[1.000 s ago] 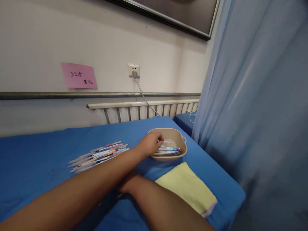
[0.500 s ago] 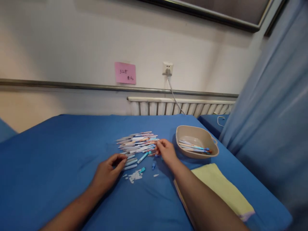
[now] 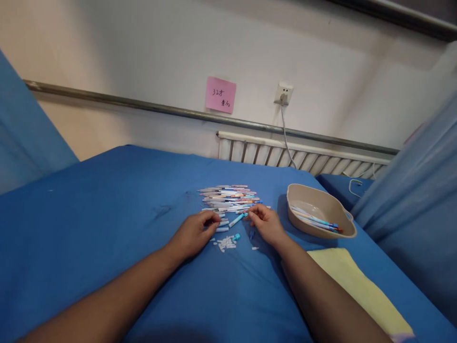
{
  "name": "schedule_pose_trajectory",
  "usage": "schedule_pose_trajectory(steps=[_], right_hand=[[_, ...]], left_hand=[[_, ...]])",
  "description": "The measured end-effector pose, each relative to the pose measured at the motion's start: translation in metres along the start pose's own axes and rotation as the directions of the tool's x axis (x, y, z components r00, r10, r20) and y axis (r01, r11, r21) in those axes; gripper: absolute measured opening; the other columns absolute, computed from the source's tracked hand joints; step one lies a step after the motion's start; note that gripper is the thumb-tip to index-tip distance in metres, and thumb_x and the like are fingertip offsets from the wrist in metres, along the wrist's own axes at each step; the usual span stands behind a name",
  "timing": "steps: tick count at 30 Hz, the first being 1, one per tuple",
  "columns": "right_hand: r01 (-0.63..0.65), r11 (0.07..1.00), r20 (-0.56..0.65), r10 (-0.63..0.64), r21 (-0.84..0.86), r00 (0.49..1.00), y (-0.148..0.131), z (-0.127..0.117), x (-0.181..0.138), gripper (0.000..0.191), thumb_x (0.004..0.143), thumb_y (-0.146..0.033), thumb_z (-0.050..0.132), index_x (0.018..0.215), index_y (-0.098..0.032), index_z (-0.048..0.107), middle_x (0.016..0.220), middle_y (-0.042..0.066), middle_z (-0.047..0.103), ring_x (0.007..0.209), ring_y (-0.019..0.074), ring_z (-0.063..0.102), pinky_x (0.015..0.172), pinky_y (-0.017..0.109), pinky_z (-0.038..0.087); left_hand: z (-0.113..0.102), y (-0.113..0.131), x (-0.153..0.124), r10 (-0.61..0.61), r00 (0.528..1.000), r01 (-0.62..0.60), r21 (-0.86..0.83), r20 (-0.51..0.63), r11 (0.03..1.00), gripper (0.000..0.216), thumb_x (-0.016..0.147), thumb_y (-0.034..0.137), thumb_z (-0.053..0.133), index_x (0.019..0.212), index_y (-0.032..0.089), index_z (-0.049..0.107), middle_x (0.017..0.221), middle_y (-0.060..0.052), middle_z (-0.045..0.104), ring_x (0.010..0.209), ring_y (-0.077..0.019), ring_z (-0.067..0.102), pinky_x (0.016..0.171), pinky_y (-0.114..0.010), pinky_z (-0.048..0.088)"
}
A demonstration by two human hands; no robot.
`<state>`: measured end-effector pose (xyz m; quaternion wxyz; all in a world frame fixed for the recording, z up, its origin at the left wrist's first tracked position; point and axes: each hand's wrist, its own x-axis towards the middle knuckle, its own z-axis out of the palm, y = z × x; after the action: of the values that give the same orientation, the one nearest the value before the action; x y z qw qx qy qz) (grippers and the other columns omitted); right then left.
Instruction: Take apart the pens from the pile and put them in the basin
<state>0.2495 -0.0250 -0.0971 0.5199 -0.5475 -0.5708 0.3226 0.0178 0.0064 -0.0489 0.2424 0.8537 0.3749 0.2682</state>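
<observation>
My left hand (image 3: pixel 197 234) rests on the blue sheet with fingers curled and thumb and forefinger tips close together. It is at the left ends of several pale blue pen barrels (image 3: pixel 222 229); whether it grips one is hidden. My right hand (image 3: pixel 267 224) has its fingers bent in a pinch beside the capped end of a turquoise pen (image 3: pixel 236 220). What lies between those fingertips is too small to tell. Beyond both hands lies a pile of pens (image 3: pixel 228 199), side by side. Small white plastic pieces (image 3: pixel 226 244) and a turquoise cap (image 3: pixel 236 237) lie nearer me.
A beige basin (image 3: pixel 303 194) with several pens (image 3: pixel 314 220) stands on the right. In front of it lies a yellow cloth (image 3: pixel 353 281), partly behind my right forearm. A dark blue cap (image 3: pixel 252 235) is below my right hand. Blue curtains hang at both sides.
The view has turned, so the scene sits farther right. My right hand has come from the right end of the pen pile down toward the turquoise pen. My left hand stays by the pale blue barrels.
</observation>
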Motion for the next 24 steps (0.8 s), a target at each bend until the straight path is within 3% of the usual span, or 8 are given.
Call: schedule_pose_trajectory(steps=[5, 9, 12, 16, 21, 24], right_hand=[[0.021, 0.994, 0.052, -0.015, -0.109, 0.999, -0.005, 0.001, -0.004, 0.017, 0.078, -0.031, 0.054, 0.086, -0.02, 0.064, 0.075, 0.001, 0.066, 0.066, 0.0145, 0.059, 0.061, 0.026, 0.047], [0.093, 0.97, 0.076, -0.077, -0.227, 0.994, -0.011, 0.004, -0.008, 0.019, 0.079, -0.028, 0.054, 0.092, -0.021, 0.066, 0.082, 0.001, 0.067, 0.07, 0.0148, 0.06, 0.067, 0.027, 0.047], [0.078, 0.957, 0.01, -0.078, -0.278, 0.997, -0.008, 0.0, -0.006, 0.019, 0.08, -0.028, 0.053, 0.092, -0.021, 0.066, 0.084, 0.001, 0.067, 0.071, 0.0153, 0.06, 0.069, 0.029, 0.048], [0.04, 0.956, -0.051, -0.058, -0.29, 0.997, -0.001, -0.007, 0.0, 0.019, 0.081, -0.029, 0.052, 0.093, -0.022, 0.065, 0.091, 0.002, 0.067, 0.077, 0.0164, 0.062, 0.073, 0.031, 0.049], [0.272, 0.865, 0.117, -0.246, -0.421, 0.962, -0.01, -0.002, -0.002, 0.022, 0.083, -0.022, 0.052, 0.101, -0.023, 0.064, 0.107, 0.003, 0.066, 0.103, 0.0186, 0.056, 0.093, 0.035, 0.041], [0.377, 0.789, 0.274, -0.272, -0.485, 0.922, -0.021, 0.006, -0.006, 0.027, 0.084, -0.018, 0.052, 0.108, -0.023, 0.062, 0.111, 0.004, 0.064, 0.107, 0.0191, 0.053, 0.096, 0.036, 0.037]], left_hand=[[-0.009, 0.006, 0.0, 0.043, 0.996, -0.049, 0.067, 0.078, 0.997, 0.019, 0.081, 0.026, 0.046, 0.083, 0.021, 0.064, 0.08, -0.001, 0.065, 0.074, -0.0169, 0.059, 0.068, -0.025, 0.043], [-0.024, 0.005, 0.001, 0.023, 0.999, -0.025, 0.123, 0.022, 0.992, 0.023, 0.082, 0.031, 0.044, 0.084, 0.021, 0.065, 0.082, -0.002, 0.067, 0.076, -0.0186, 0.06, 0.069, -0.027, 0.043], [-0.031, -0.001, 0.002, -0.029, 0.999, 0.035, 0.127, -0.046, 0.991, 0.023, 0.082, 0.033, 0.045, 0.085, 0.02, 0.065, 0.084, -0.003, 0.067, 0.077, -0.0191, 0.06, 0.07, -0.027, 0.043], [-0.029, -0.011, 0.005, -0.055, 0.998, 0.059, 0.125, -0.04, 0.99, 0.022, 0.08, 0.031, 0.047, 0.084, 0.02, 0.066, 0.08, -0.002, 0.067, 0.073, -0.0189, 0.06, 0.067, -0.027, 0.043], [-0.022, -0.024, 0.008, -0.012, 1.0, 0.014, 0.157, -0.012, 0.987, 0.023, 0.081, 0.028, 0.047, 0.092, 0.021, 0.066, 0.091, -0.004, 0.069, 0.086, -0.0212, 0.06, 0.077, -0.029, 0.043], [-0.018, -0.027, 0.01, 0.055, 0.998, -0.057, 0.185, 0.018, 0.981, 0.026, 0.083, 0.028, 0.046, 0.098, 0.021, 0.066, 0.099, -0.005, 0.068, 0.095, -0.0221, 0.058, 0.086, -0.032, 0.041]])
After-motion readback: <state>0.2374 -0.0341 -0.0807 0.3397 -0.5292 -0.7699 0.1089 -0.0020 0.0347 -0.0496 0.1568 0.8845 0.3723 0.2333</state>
